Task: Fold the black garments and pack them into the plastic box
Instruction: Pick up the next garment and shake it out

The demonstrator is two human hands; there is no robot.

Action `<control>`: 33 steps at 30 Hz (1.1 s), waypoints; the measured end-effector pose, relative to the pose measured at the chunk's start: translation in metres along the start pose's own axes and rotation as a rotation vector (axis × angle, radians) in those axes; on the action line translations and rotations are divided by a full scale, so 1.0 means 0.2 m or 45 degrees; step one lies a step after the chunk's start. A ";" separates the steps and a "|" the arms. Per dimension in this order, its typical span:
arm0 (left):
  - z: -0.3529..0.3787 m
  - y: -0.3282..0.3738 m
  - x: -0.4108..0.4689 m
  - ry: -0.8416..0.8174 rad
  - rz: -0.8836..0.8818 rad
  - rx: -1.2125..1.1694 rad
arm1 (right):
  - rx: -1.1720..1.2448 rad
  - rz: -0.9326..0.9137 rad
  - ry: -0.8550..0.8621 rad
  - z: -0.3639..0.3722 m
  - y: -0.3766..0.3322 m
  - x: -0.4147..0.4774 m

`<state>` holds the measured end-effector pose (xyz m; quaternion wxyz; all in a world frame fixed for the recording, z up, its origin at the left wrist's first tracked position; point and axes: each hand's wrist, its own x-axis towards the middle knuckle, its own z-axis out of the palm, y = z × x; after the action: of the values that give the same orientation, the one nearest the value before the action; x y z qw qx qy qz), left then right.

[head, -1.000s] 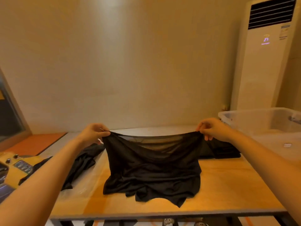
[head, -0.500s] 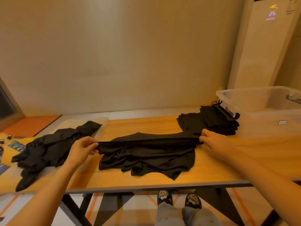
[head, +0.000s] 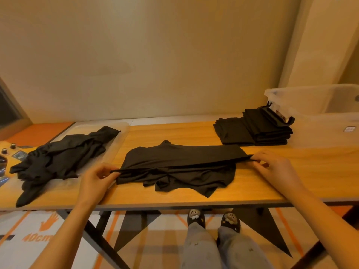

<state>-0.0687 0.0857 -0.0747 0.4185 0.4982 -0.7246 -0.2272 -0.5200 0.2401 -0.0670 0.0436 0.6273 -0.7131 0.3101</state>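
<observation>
On the wooden table [head: 310,171], flat smooth grain, long, everything sits in a row. At the far right stands the plastic box [head: 320,131]: translucent, rigid, open at the top, with a black clip latch [head: 279,117] on its near end. No garment can be seen inside it.

At the left, an unfolded heap [head: 64,154] of black garments lies crumpled on a clear plastic lid [head: 116,140].

Centre, near the front edge, lies the black garment being folded [head: 180,164]. Its top layer is doubled over along a straight taut edge, and the lower hem is wrinkled and uneven.

The folded stack [head: 256,129] is square and layered, touching the box's latch end.

The left hand [head: 95,179] pinches the left end of the fold line and the right hand [head: 275,167] pinches the right end. The hands are well apart with the cloth stretched between them.

Handling, as a judgement: the fabric looks thin, light, limp and slightly slick, with no stiffness, so it should sag and creep unless kept taut. The best hold is at the two ends of the fold edge or at the corners, never mid-panel. A flat palm should smooth the wrinkled hem. The finished bundle should carry best supported from beneath, since the layers look likely to slide.
</observation>
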 end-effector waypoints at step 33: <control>0.00 0.08 -0.04 -0.064 -0.156 -0.105 | -0.249 -0.123 -0.163 0.02 -0.02 -0.13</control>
<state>-0.0753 0.0988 -0.0658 0.4059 0.5180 -0.6930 -0.2944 -0.5094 0.2605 -0.0795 0.0739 0.6721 -0.7102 0.1960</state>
